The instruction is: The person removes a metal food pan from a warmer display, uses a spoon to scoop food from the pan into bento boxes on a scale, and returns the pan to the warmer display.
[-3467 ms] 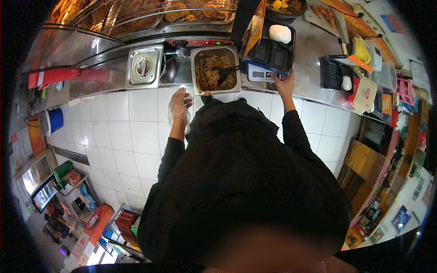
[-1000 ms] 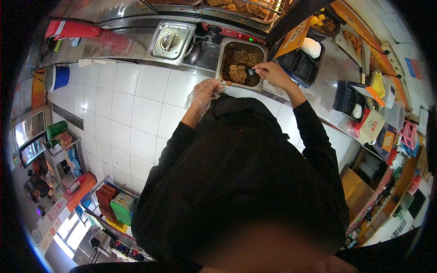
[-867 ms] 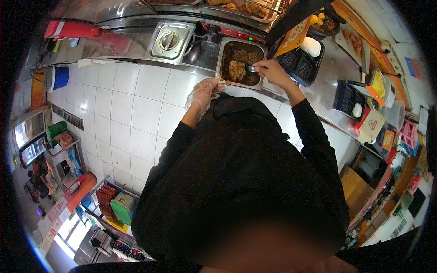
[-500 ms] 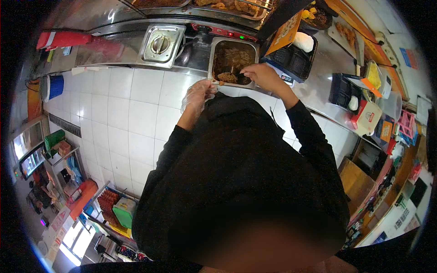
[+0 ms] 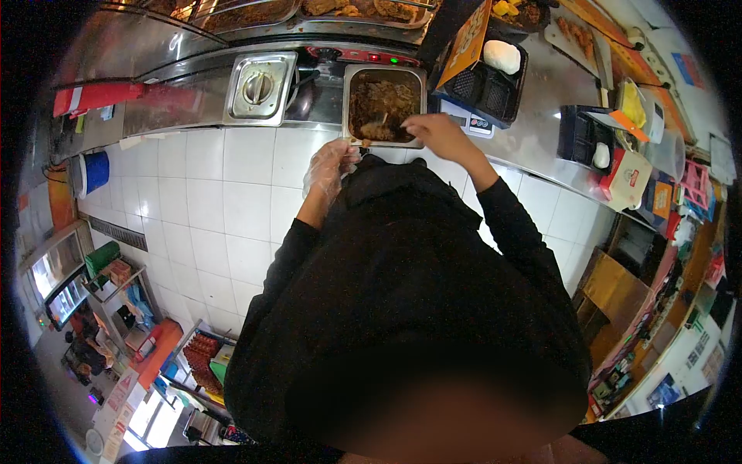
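Note:
A square metal pan [image 5: 386, 104] of brown stewed food is set in the steel counter. My bare right hand [image 5: 437, 134] is over its right front corner, fingers pinched on the handle of a utensil whose far end dips into the food [image 5: 379, 93]. My left hand [image 5: 332, 164], in a clear plastic glove, is closed at the pan's front left corner; whether it grips the rim or anything else is unclear. Right of the pan, an open black compartment box [image 5: 487, 91] with a white rice mound [image 5: 502, 56] rests on a white scale [image 5: 473, 122].
A lidded metal pan [image 5: 258, 89] is on the left of the counter [image 5: 182, 100]. A second black box [image 5: 580, 136] with rice lies to the right. Trays of fried food [image 5: 363, 11] are behind a wire rack. A blue bin [image 5: 94, 172] stands on the tiled floor at left.
My right hand has gone from the box to the utensil in the pan and worked it toward the front. My left hand has moved to the pan's front left corner. The camera view has shifted.

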